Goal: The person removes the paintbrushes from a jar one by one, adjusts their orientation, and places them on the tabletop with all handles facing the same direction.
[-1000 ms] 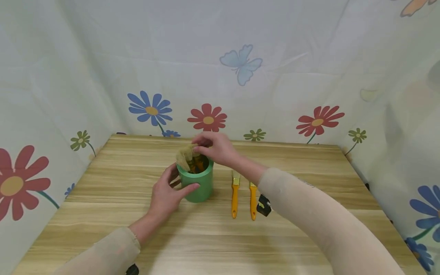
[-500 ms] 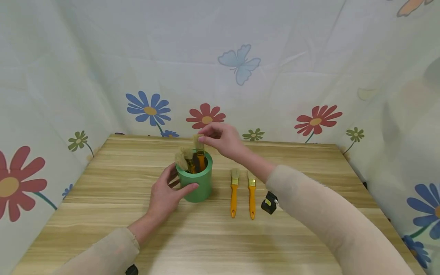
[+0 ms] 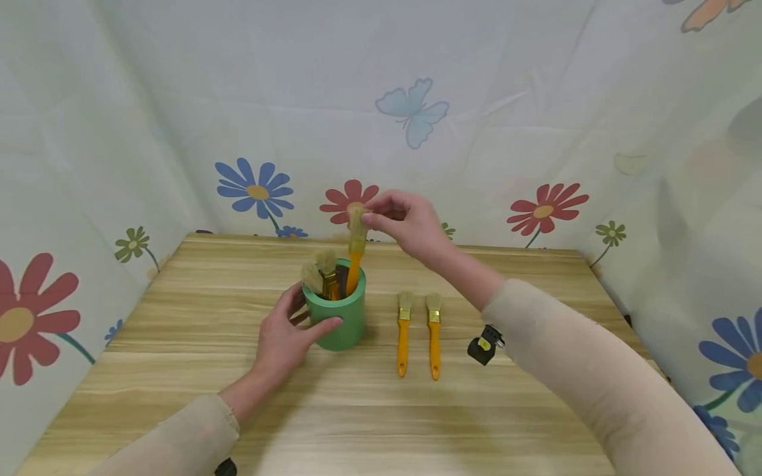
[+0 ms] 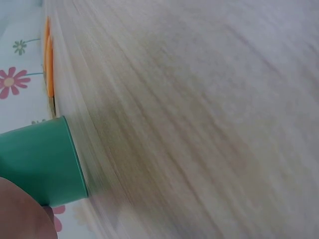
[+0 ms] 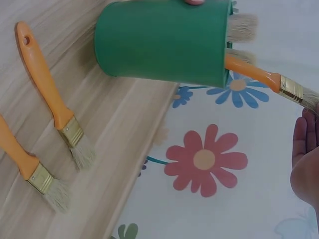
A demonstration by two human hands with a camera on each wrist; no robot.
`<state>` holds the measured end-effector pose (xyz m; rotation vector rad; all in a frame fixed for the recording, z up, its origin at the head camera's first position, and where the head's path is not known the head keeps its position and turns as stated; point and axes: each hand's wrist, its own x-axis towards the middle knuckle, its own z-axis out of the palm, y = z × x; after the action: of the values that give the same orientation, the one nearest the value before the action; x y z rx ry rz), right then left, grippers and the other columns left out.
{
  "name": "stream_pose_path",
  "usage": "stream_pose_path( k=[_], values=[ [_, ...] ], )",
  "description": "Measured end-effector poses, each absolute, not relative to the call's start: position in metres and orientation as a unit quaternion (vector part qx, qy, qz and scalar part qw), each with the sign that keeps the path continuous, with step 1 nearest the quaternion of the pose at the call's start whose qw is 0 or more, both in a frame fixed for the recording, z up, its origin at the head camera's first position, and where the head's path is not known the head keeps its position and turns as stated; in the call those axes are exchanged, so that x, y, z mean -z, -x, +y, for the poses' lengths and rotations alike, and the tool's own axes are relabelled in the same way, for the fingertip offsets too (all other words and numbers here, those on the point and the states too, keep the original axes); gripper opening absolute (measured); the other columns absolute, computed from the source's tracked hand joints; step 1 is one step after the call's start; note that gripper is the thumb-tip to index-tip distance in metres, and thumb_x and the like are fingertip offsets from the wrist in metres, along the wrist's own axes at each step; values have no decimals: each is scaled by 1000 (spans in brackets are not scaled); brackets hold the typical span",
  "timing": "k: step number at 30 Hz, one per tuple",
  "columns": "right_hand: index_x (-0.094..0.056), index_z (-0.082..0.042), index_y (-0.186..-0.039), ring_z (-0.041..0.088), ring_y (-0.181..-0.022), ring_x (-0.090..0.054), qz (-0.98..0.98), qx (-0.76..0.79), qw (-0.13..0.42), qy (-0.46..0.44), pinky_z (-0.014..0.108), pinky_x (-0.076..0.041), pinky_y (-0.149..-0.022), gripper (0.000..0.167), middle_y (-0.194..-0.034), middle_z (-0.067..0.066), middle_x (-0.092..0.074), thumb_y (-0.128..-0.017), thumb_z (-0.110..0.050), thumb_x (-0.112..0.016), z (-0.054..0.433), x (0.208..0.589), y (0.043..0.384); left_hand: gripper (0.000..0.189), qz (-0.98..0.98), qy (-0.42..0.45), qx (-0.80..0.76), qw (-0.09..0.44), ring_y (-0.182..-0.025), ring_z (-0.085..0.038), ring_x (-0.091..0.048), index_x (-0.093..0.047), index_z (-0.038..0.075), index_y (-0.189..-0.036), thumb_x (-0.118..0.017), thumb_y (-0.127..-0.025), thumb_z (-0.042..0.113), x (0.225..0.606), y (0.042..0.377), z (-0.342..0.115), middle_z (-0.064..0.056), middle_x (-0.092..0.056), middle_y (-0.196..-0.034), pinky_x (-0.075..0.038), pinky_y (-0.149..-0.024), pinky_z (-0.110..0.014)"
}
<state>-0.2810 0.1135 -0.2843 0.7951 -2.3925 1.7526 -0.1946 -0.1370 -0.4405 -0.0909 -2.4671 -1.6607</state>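
Note:
A green cylindrical cup stands upright on the table, and my left hand grips its left side, the thumb across the front. Above the rim, my right hand pinches the bristles of a paintbrush whose orange handle still reaches down into the cup. Other paintbrushes lean in the cup with their bristles up; their handles are mostly hidden. In the right wrist view the pinched paintbrush sticks out past the rim, its bristle tip at my fingers.
Two orange-handled paintbrushes lie side by side right of the cup, bristles away from me. The wood-grain table ends at a flowered curtain behind. A small black device hangs under the right wrist.
My right hand has moved up and to the right, drawing one paintbrush partway out of the cup by its bristles. The left hand keeps its grip on the cup.

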Motion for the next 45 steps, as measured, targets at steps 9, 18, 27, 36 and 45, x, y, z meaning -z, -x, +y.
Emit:
stream_pose_path(
  k=[9,18,27,36,45],
  values=[
    [-76,-3,-116,25,-94,-75,-747,-621,54,-233,35,-64,-96,18,-103,7,-79,-100,-10,-77,130,267,279,99,-829,34,552,84,-144,-29,-55,-45,17,-161,-95,-80,46,441,195,-138,-8,-56,-157,-54,-114,-47],
    [-77,-3,-116,23,-95,-74,-739,-637,71,-209,30,-65,-91,18,-103,5,-79,-100,-9,-77,153,258,276,96,-821,37,562,89,-143,-30,-56,-47,17,-159,-96,-80,41,443,196,-137,-10,-57,-156,-55,-113,-47],
    [-77,-4,-115,26,-95,-73,-761,-615,75,-193,29,-64,-92,17,-101,3,-79,-100,-11,-77,180,261,270,97,-818,38,567,86,-144,-30,-55,-46,16,-160,-96,-81,40,444,196,-138,-10,-56,-157,-54,-114,-47],
    [-74,-1,-121,21,-96,-73,-806,-564,53,-171,25,-61,-92,26,-99,-2,-78,-101,-17,-78,208,270,261,97,-819,38,566,87,-143,-29,-55,-46,16,-160,-96,-81,41,446,198,-138,-10,-57,-156,-54,-114,-46],
    [-74,-1,-122,21,-98,-73,-830,-540,28,-136,22,-61,-91,30,-99,-5,-78,-100,-22,-79,232,282,252,97,-817,38,569,83,-144,-30,-55,-46,16,-160,-96,-81,42,444,196,-138,-11,-56,-156,-54,-114,-47]
  ],
)
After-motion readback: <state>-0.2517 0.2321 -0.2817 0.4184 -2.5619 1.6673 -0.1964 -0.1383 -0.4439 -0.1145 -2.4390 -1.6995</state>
